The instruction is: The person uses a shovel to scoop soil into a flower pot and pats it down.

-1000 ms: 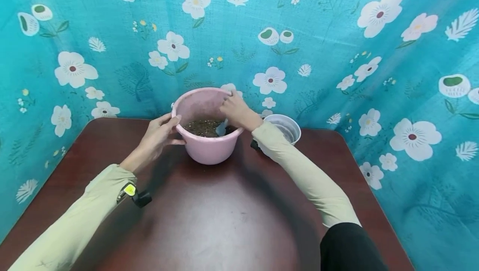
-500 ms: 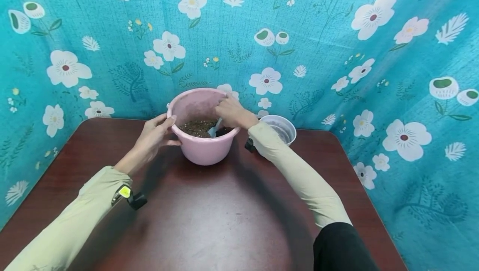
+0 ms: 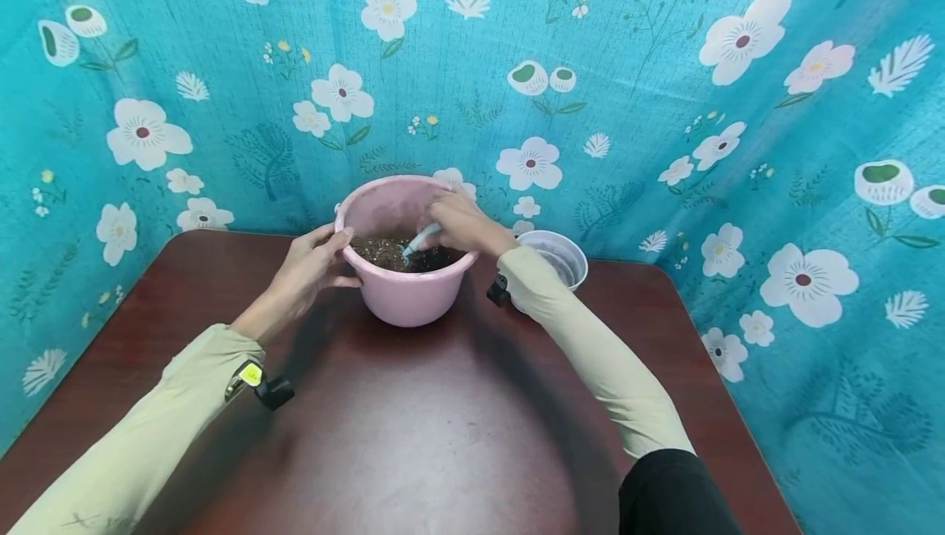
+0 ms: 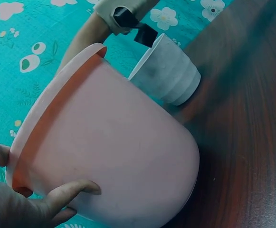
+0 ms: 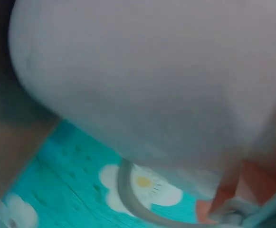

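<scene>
A pink bucket (image 3: 410, 299) with dark soil (image 3: 384, 253) inside stands at the back of the table. My left hand (image 3: 306, 266) grips its left rim, and in the left wrist view the fingers (image 4: 76, 191) lie against the outer wall. Over the right side of the bucket, my right hand (image 3: 459, 221) holds a small pale-blue trowel (image 3: 422, 238), slanted down to the left, its lower end in the soil. The right wrist view has mostly the blurred bucket wall (image 5: 142, 85) and a grey bail handle (image 5: 128, 187); the right fingers are hidden there.
Right of the bucket, partly behind my right forearm, is a white pot (image 3: 564, 256), seen from the side in the left wrist view. The dark red-brown table (image 3: 413, 436) meets a blue flowered curtain (image 3: 458, 92) at the back and sides.
The trowel has gone from near upright to a lower slant, its end now deeper in the soil. My right hand has shifted slightly left over the bucket. The left hand keeps its grip.
</scene>
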`<state>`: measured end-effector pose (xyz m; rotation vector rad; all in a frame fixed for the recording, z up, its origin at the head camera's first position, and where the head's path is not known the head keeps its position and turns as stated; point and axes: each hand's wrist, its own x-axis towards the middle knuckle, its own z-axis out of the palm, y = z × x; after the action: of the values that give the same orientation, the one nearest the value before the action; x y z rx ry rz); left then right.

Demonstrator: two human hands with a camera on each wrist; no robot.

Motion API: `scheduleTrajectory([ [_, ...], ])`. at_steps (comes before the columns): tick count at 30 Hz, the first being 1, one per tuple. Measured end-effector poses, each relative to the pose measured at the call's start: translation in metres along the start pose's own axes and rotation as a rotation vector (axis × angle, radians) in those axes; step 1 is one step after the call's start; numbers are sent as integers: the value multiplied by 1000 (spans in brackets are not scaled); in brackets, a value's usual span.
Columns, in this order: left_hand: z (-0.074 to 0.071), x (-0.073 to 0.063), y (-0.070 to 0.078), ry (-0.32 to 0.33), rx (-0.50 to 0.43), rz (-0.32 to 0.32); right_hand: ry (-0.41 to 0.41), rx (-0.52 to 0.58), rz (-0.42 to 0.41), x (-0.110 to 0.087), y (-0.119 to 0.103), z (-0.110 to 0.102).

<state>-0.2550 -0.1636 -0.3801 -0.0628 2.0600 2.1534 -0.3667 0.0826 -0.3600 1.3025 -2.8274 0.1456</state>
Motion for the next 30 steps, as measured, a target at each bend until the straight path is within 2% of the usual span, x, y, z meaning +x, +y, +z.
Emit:
scheduleTrajectory([
  [5,-4,-1,1,9,7,-4,-131,-27,-83,8,-10,-1],
  [8,-4,1,-1,3,5,-17,-163,-59,-84,10,-11,0],
  [13,-2,4,-4,12,21,-15,-84,-62,-88,9,-7,4],
  [16,-2,4,-3,17,11,-9,-30,-17,-103,6,-4,3],
  [23,-1,4,-1,25,-32,6,18,97,-133,-8,6,-11],
  [27,-1,4,-2,30,-56,10,72,115,-104,-18,11,-21],
  [30,-1,4,-3,33,-46,10,145,135,-67,-29,14,-24],
])
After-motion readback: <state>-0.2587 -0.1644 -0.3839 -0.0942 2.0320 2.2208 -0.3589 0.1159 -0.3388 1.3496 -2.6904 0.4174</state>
